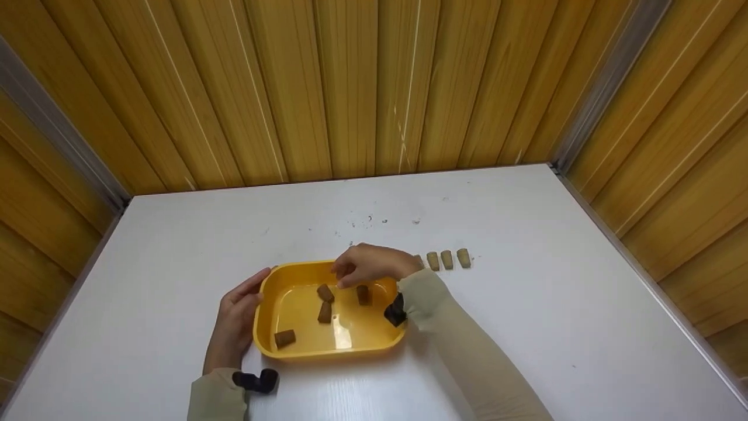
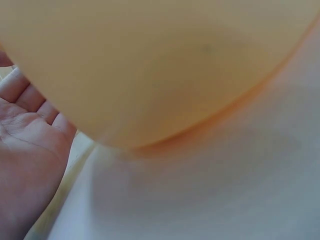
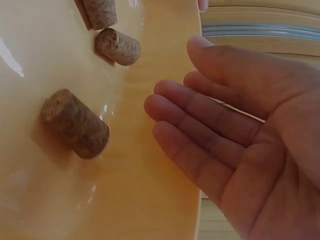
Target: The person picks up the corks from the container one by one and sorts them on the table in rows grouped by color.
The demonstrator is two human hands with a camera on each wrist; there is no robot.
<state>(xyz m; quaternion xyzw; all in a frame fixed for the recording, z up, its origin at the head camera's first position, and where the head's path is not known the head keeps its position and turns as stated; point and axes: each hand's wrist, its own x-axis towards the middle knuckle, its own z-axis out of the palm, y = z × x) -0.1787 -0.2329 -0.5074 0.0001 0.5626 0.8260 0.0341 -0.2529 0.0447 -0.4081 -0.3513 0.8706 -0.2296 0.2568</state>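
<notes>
A yellow plastic tray (image 1: 310,352) stands on the white table, with several brown corks (image 1: 284,338) lying loose on its floor. My left hand (image 1: 235,318) is at the tray's left end, its fingers lying against the outer wall. In the left wrist view the palm of that left hand (image 2: 30,135) faces the camera, partly covered by the tray's side. Over the far right part of the tray reaches my right hand (image 1: 374,264). Its loosely bent fingers (image 3: 175,135) hold nothing in the right wrist view, and a cork (image 3: 75,124) lies a short way from them.
A row of paler corks (image 1: 447,259) stands on the table (image 1: 555,310) to the right of the tray, partly covered by my right wrist. Small dark crumbs (image 1: 384,221) are scattered behind the tray. Wood-patterned panels (image 1: 350,88) wall in the table's back and sides.
</notes>
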